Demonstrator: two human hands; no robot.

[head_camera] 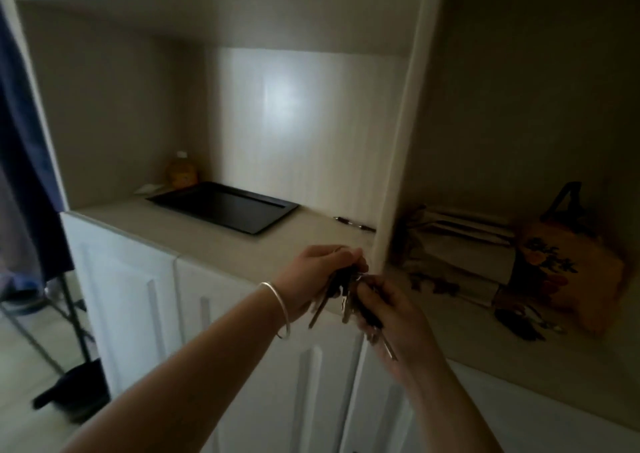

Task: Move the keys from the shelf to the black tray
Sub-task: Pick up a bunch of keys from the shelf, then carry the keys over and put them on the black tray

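A bunch of keys (341, 295) hangs between both my hands in front of the shelf's front edge, near the right upright. My left hand (318, 272), with a silver bangle on the wrist, grips the top of the bunch. My right hand (388, 310) holds the lower keys from the right, one key sticking out below it. The black tray (225, 206) lies flat on the shelf (180, 234), further back and to the left of my hands, with nothing in it.
A pen (355, 224) lies on the shelf right of the tray. An orange jar (181, 173) and a white slip stand behind the tray's left corner. A floral bag (561, 272) sits on the counter to the right. White cabinet doors (138, 300) are below.
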